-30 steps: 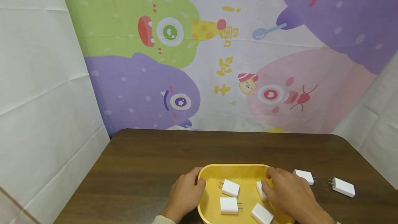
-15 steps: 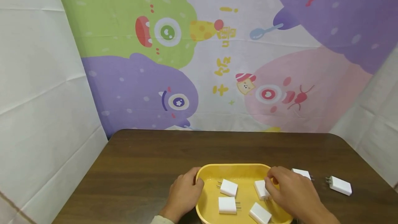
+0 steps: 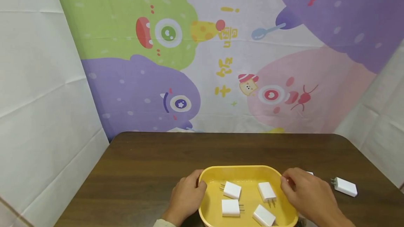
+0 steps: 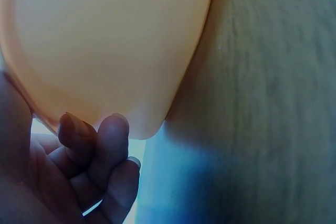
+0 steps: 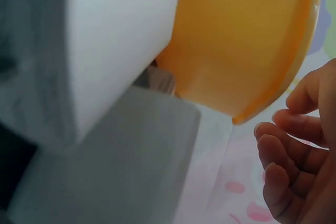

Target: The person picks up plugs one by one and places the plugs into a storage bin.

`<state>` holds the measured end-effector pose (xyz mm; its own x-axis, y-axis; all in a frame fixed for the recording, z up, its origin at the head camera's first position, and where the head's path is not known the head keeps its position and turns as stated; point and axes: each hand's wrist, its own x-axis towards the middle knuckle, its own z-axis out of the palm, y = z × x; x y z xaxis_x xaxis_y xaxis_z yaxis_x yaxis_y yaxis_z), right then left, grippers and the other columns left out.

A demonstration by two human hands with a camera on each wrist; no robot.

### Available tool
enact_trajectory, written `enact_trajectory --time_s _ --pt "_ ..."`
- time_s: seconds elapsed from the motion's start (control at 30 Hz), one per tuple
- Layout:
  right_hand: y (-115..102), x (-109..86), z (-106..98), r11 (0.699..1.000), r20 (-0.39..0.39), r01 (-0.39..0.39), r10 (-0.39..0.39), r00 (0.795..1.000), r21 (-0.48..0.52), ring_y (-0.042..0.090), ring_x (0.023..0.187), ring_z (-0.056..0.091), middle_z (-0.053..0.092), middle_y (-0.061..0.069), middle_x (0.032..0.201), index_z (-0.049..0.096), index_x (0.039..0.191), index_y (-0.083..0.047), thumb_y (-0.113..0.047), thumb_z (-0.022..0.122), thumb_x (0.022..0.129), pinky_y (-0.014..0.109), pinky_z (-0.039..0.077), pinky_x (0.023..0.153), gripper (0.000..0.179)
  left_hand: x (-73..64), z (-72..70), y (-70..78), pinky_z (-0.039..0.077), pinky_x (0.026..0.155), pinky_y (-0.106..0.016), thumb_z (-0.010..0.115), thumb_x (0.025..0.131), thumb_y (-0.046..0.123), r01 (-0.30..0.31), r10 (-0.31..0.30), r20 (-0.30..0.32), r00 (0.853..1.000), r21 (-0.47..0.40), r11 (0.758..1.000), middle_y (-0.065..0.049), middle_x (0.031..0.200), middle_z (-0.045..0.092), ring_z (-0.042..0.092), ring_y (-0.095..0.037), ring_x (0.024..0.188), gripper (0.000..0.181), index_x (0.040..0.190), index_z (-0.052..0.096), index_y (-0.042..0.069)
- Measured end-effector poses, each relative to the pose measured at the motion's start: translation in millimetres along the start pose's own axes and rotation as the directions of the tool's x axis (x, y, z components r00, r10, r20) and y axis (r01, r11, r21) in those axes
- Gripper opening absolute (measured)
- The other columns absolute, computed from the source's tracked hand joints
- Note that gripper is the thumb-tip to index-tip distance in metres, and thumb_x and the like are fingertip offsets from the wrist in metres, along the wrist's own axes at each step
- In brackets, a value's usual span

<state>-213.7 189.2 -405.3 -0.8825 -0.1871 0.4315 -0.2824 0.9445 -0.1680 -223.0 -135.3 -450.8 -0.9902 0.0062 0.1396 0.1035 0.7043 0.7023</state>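
Note:
A yellow plastic tub (image 3: 240, 169) stands at the table's near side, with several white plug chargers inside, among them one charger (image 3: 267, 192) at the right with its prongs toward me. My left hand (image 3: 187, 195) grips the tub's left rim; in the left wrist view its fingers (image 4: 113, 135) curl against the outer wall. Just beyond the right rim is my right hand (image 3: 310, 193), its fingers loosely bent. The right wrist view shows that right hand (image 5: 299, 156) holding nothing, a gap between fingertips and rim.
A white charger (image 3: 345, 187) lies on the brown table (image 3: 151, 157) to the right. Another charger (image 3: 310, 173) is mostly hidden behind my right hand. Blurred white blocks (image 5: 121, 40) loom in the right wrist view. A cartoon curtain (image 3: 145, 90) hangs behind the table.
My right hand has let go of the white charger at the tub's right side and moved out rightward over the rim. My left hand has stayed on the left rim.

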Motion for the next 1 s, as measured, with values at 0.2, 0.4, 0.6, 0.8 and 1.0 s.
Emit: enact_trajectory --time_s 0.2,0.4,0.6,0.8,1.0 --pt "9.6 -3.0 -2.4 1.000 -0.032 -0.022 0.022 0.999 0.007 0.007 0.059 0.047 0.058 -0.010 0.074 0.067 0.083 -0.020 -0.021 0.072 0.086 0.033 0.047 0.056 0.006 0.4 0.9 -0.8 0.049 0.075 -0.048 0.056 0.096 0.025 -0.006 0.006 -0.005 1.000 0.006 1.000 0.006 0.104 0.072 0.063 -0.012 0.084 0.033 0.126 0.068 0.022" --pt "21.0 -6.9 -3.7 0.999 -0.031 -0.047 0.047 0.998 -0.007 0.008 0.059 0.046 0.054 -0.011 0.072 0.064 0.082 -0.022 -0.021 0.072 0.086 0.034 0.043 0.054 0.008 1.2 1.2 -0.2 0.050 0.075 -0.048 0.056 0.096 0.025 -0.010 0.010 0.004 1.000 0.002 1.000 0.006 0.104 0.072 0.063 -0.011 0.083 0.033 0.127 0.068 0.022" --pt "34.6 -11.2 -2.2 0.997 -0.048 -0.073 0.072 0.996 -0.010 0.009 0.055 0.041 0.044 -0.011 0.066 0.058 0.076 -0.024 -0.020 0.069 0.087 0.032 0.034 0.049 0.016 1.8 1.2 -0.8 0.049 0.075 -0.047 0.056 0.096 0.025 -0.014 0.014 -0.007 1.000 0.005 1.000 0.007 0.102 0.072 0.063 -0.010 0.081 0.032 0.125 0.069 0.022" --pt "47.5 -13.6 -1.6 0.986 0.062 -0.167 0.169 0.984 -0.028 0.016 0.056 0.042 0.043 -0.004 0.064 0.057 0.077 -0.019 -0.021 0.067 0.088 0.034 0.034 0.049 0.015 1.6 1.1 -2.0 0.049 0.075 -0.047 0.055 0.096 0.025 -0.011 0.011 0.005 1.000 0.002 1.000 0.007 0.101 0.072 0.063 -0.009 0.080 0.033 0.126 0.068 0.022" --pt "61.6 -16.0 1.1 0.983 0.072 -0.173 0.177 0.982 -0.057 0.016 0.057 0.042 0.044 -0.004 0.064 0.058 0.077 -0.017 -0.020 0.066 0.088 0.034 0.035 0.050 0.014 0.9 0.6 -2.3 0.049 0.075 -0.046 0.055 0.096 0.024 -0.008 0.008 0.003 1.000 0.000 1.000 0.007 0.102 0.072 0.062 -0.009 0.080 0.033 0.126 0.068 0.021"
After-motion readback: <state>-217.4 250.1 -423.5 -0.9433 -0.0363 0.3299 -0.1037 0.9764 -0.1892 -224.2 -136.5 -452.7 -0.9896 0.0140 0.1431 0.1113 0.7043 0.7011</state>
